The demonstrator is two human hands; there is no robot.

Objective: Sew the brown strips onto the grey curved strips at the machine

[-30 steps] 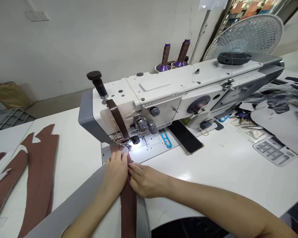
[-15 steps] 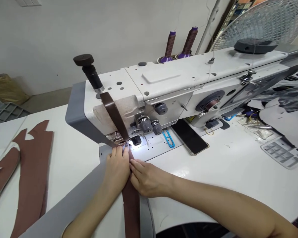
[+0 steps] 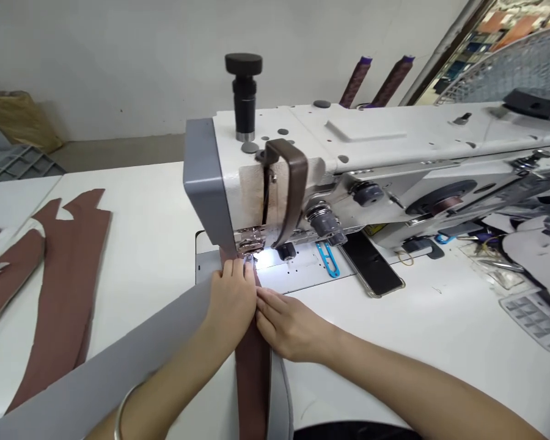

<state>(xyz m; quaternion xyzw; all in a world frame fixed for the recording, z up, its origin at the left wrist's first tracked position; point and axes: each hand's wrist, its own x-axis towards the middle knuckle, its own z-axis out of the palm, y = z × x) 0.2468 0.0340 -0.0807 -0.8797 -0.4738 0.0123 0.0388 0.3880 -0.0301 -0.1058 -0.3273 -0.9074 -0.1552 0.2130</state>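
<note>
A white industrial sewing machine (image 3: 348,159) fills the upper middle, with its lit presser foot (image 3: 250,244) resting on the work. A brown strip (image 3: 252,379) runs toward the foot, lying along a long grey panel (image 3: 96,373). My left hand (image 3: 231,299), with a bangle (image 3: 121,415) at its wrist, presses the grey panel and strip just before the foot. Beside it, my right hand (image 3: 288,324) pinches the strip's other side with its fingertips. The needle is hidden behind the foot and my fingers.
Brown cut pieces (image 3: 68,287) lie on the white table (image 3: 151,201) at left. A phone (image 3: 371,263) and blue thread snips (image 3: 327,260) lie beside the needle plate. Thread cones (image 3: 355,79) stand behind the machine. Grey templates and scraps (image 3: 536,244) lie at right, beside a fan (image 3: 508,67).
The view has swung left, so the machine appears further right. Both hands stay close to the presser foot, still on the strip and panel.
</note>
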